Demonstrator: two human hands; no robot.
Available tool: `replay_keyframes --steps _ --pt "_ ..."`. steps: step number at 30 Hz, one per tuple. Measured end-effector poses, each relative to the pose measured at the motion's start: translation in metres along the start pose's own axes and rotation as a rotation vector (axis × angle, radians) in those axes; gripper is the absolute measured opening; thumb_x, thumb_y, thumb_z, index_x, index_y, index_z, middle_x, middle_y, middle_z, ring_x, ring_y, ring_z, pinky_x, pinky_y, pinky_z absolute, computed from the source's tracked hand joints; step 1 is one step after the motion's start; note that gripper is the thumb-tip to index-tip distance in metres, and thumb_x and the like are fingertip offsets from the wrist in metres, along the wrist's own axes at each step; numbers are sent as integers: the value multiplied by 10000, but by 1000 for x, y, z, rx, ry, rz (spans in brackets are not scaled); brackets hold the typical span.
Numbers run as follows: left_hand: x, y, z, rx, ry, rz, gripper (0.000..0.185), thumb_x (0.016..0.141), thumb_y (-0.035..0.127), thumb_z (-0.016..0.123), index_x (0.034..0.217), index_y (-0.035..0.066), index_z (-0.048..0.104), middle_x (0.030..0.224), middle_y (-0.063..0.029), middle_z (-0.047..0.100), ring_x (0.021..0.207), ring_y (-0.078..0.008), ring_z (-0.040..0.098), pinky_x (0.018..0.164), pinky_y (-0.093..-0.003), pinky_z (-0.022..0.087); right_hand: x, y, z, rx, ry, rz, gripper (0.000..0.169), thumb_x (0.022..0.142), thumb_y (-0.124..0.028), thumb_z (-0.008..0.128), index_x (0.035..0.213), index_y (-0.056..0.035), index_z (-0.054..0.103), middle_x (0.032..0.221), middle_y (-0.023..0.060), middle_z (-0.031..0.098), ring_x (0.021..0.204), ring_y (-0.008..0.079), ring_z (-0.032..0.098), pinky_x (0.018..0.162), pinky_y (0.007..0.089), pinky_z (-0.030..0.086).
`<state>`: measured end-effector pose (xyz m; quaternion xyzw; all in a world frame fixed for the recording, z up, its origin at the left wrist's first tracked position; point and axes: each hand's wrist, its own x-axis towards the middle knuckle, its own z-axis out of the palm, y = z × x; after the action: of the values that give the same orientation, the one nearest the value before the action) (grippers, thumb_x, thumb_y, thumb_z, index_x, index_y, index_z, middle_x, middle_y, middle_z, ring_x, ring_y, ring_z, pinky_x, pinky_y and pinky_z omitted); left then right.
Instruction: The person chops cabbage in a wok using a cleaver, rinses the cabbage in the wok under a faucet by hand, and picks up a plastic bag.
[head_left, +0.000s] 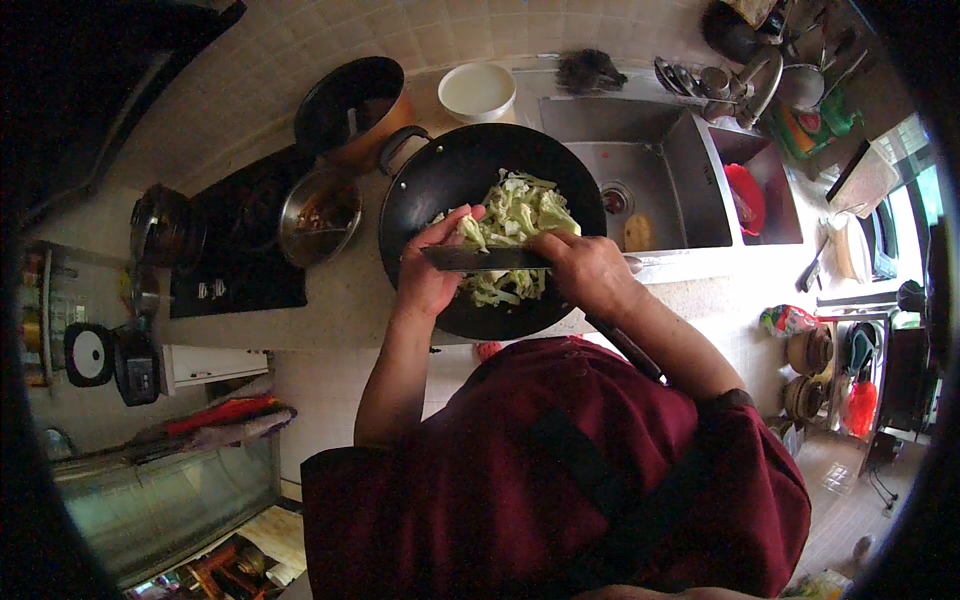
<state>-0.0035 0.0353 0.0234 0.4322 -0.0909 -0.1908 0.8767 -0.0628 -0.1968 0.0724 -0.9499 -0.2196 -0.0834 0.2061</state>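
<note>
A black wok (420, 191) with cut cauliflower pieces (517, 202) in it stands at the counter's front edge, before my body. My left hand (435, 262) holds a small cauliflower floret (472, 232) over the wok. My right hand (592, 270) grips a kitchen knife, its broad blade (487, 259) lying crosswise above the wok towards my left hand. More pieces show below the blade. The wok's long handle (626, 349) points towards my right side, partly under my right forearm.
Behind the wok stand a white bowl (477, 90) and a deep pot (349, 112). Left are a metal pan (321, 217) and black cooktop (232, 225). A steel sink (664, 187) lies right, with a yellowish oval item (639, 232) inside; utensils (720, 82) stand behind it.
</note>
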Motion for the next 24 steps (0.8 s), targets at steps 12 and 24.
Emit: replay_keyframes --steps 12,24 --pt "-3 -5 -10 -163 -20 -72 478 844 33 579 1311 -8 486 1363 -188 480 1221 -229 490 985 -313 400 7 8 4 63 -71 240 268 808 -80 538 1073 -96 576 958 167 636 838 382 632 709 467 517" --pt "18 16 -12 1581 77 441 434 821 -42 580 1251 8 544 1370 -151 478 1270 -248 445 1051 -366 348 19 14 -34 577 -12 276 307 862 -117 650 1131 2 563 829 106 668 724 144 603 671 320 499"
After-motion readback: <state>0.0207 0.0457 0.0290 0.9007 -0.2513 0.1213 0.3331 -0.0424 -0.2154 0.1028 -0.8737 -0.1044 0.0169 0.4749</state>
